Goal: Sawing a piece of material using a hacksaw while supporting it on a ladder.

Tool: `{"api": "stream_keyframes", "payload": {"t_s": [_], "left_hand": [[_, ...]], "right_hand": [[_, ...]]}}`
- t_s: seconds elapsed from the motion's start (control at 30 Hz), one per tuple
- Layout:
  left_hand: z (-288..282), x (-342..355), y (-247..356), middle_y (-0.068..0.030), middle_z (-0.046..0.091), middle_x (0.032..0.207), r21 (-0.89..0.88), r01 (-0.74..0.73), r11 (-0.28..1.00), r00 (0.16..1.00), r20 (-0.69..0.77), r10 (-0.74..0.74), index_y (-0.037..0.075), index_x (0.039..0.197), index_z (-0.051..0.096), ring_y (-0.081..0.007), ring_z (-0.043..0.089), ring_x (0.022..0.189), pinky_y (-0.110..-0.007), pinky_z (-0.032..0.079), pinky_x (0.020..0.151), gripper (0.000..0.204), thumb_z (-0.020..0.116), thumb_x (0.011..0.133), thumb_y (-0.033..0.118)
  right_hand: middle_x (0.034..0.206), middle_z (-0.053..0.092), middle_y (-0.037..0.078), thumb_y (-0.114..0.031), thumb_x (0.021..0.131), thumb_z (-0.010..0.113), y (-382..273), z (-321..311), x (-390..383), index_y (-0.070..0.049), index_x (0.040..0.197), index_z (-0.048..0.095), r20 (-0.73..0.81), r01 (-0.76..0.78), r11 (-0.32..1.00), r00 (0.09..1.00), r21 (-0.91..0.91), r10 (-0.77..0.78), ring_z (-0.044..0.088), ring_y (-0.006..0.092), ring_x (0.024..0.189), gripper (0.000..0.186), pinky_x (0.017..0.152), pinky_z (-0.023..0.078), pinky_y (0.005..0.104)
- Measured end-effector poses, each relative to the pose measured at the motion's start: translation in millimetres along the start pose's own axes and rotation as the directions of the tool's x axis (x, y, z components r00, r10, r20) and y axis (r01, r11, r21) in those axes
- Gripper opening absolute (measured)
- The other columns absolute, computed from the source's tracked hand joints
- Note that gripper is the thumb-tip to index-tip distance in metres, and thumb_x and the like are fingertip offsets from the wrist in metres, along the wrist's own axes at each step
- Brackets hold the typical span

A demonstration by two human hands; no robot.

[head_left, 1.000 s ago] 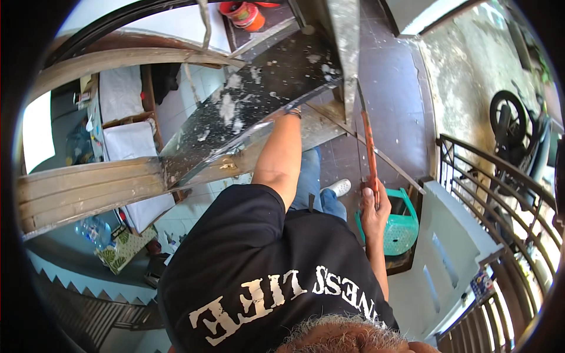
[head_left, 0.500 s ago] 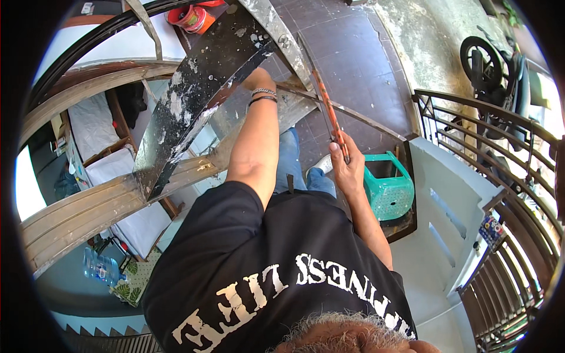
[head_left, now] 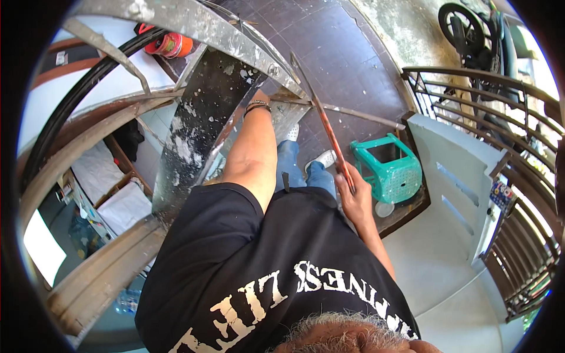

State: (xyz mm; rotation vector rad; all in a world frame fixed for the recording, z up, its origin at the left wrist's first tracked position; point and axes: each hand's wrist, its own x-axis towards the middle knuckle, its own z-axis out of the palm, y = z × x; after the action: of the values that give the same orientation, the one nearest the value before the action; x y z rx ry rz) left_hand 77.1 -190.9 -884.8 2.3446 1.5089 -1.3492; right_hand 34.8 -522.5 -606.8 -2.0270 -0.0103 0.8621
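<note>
A dark tiled floor (head_left: 353,65) is seen far below, with a pale concrete step (head_left: 447,235) at the right, bounded by a dark metal railing (head_left: 471,94). A scooter (head_left: 471,35) is parked beyond the railing. A paint-spattered metal ladder (head_left: 200,123) is seen in the middle of the view, its broad grey rail (head_left: 188,23) arching across the top and its dark, white-flecked step running down to the left. A curved wooden beam (head_left: 100,276) lies at lower left. A teal plastic stool (head_left: 388,167) stands on the floor just right of the feet.

The left hand (head_left: 262,97), with a bracelet at the wrist, is placed against the ladder under the grey rail; its fingers are hidden by the metal, so whether they are closed cannot be told. The right hand (head_left: 353,197) is closed round the lower end of a long thin reddish rod (head_left: 323,123), which slants up and left from the hand to the ladder rail. An orange-red reel (head_left: 168,44) rests at the top left.
</note>
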Motion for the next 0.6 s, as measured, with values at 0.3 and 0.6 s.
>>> {"api": "stream_keyframes", "payload": {"t_s": [0.3, 0.6], "left_hand": [[-36, -55, 13, -0.0101, 0.063, 0.122, -0.296, -0.165, 0.941, 0.985, -0.096, 0.142, 0.009, 0.117, 0.064, -0.0263, 0.062, 0.111, -0.039, 0.051, 0.090, 0.038, 0.066, 0.085, 0.028], [-53, -59, -5, -0.0116, 0.063, 0.122, -0.294, -0.120, 0.948, 0.987, -0.138, 0.082, 0.010, 0.116, 0.064, -0.0282, 0.061, 0.113, -0.040, 0.050, 0.092, 0.043, 0.072, 0.080, 0.033]], "right_hand": [[0.090, 0.067, 0.020, -0.018, 0.089, 0.061, 1, 33, 104, -0.002, 0.113, 0.060, -0.120, 0.153, 0.988, 0.981, -0.022, -0.155, 0.068, 0.0340, 0.085, 0.030, 0.072, 0.051, 0.0362], [0.086, 0.067, 0.013, -0.013, 0.090, 0.059, -7, -4, -7, 0.000, 0.117, 0.059, -0.034, 0.040, 0.998, 0.999, -0.051, -0.042, 0.064, 0.0138, 0.079, 0.030, 0.071, 0.049, 0.0292]]}}
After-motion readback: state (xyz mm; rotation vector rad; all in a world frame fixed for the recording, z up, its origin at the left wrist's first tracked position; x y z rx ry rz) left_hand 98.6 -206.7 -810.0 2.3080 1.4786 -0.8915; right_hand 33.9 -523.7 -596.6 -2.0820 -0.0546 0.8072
